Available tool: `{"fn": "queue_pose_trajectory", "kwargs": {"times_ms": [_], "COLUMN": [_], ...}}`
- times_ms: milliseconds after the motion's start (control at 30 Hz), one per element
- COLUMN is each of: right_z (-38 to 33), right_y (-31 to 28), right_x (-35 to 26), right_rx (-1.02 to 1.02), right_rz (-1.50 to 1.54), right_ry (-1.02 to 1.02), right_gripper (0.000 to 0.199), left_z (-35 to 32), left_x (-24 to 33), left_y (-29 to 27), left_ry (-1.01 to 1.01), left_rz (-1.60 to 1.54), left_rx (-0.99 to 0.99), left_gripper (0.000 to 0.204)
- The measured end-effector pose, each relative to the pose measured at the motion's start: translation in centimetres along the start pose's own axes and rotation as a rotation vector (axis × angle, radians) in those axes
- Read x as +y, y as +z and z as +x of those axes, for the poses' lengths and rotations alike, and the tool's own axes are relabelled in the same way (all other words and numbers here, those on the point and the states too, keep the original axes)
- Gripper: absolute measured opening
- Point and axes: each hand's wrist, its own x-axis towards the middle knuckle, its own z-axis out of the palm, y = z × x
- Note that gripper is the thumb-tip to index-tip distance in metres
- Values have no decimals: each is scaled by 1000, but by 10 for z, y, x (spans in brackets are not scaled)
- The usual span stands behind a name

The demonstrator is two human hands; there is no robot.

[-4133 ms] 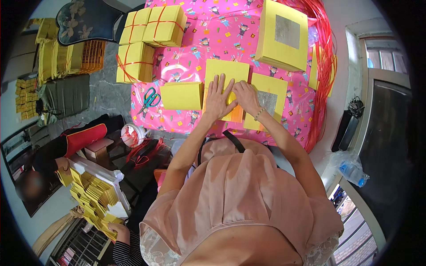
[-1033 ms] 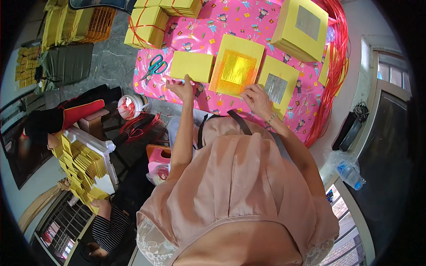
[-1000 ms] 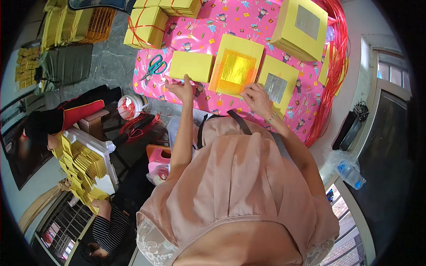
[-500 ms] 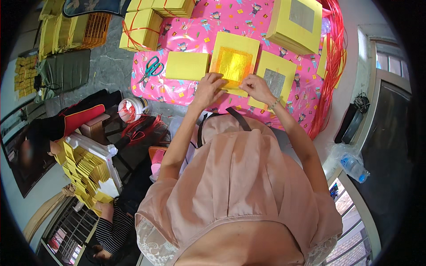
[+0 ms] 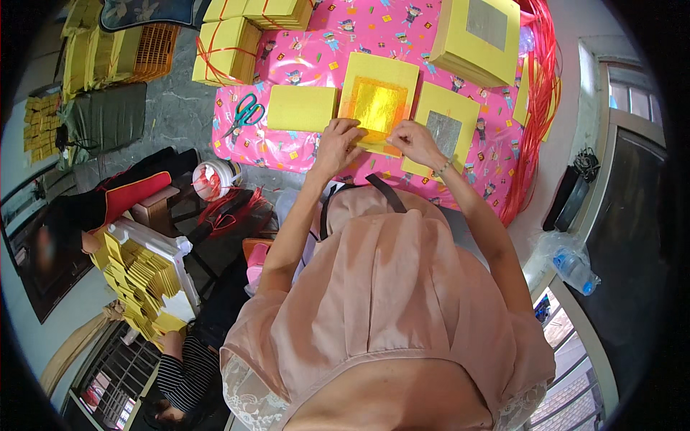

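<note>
1. Since half a second ago both hands sit in much the same place at the near edge of the yellow paper sheet with the gold foil square (image 5: 378, 100); a second ago the left hand was off to the left, by the plain sheet.
2. That sheet lies flat on the pink patterned wrapping paper (image 5: 316, 54), directly ahead of the person, its long axis running away from the body and tilted slightly right.
3. Its near edge lies between the hands: the left hand (image 5: 336, 144) covers the near-left corner, fingers curled down onto the paper; the right hand (image 5: 415, 141) pinches the near-right edge between thumb and fingertips. Both are equally close.
4. Just left of it lies a plain yellow rectangular sheet (image 5: 302, 108); just right, a yellow sheet with a silver foil square (image 5: 447, 128), partly under the right hand.
5. Farther out: green-handled scissors (image 5: 246, 113) to the left, a stack of silver-foiled yellow sheets (image 5: 480, 32) at the far right, red string (image 5: 533, 108) along the right edge.
</note>
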Motion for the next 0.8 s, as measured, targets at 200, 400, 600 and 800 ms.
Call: {"fn": "queue_pose_trajectory", "kwargs": {"times_ms": [200, 400, 600, 800], "right_z": [-4, -22, 6, 59], "right_y": [-6, -4, -24, -50], "right_x": [-21, -33, -36, -30], "right_rx": [6, 140, 195, 363], "right_rz": [-101, -341, -336, -315], "right_ry": [25, -215, -271, -128], "right_gripper": [26, 24, 14, 14], "left_z": [4, 13, 35, 47], "left_x": [4, 11, 16, 32], "left_y": [-3, -10, -24, -16], "left_ry": [32, 40, -30, 84], "left_rz": [36, 78, 132, 187], "left_rx": [26, -24, -37, 279], "left_gripper": [31, 31, 40, 55]}}
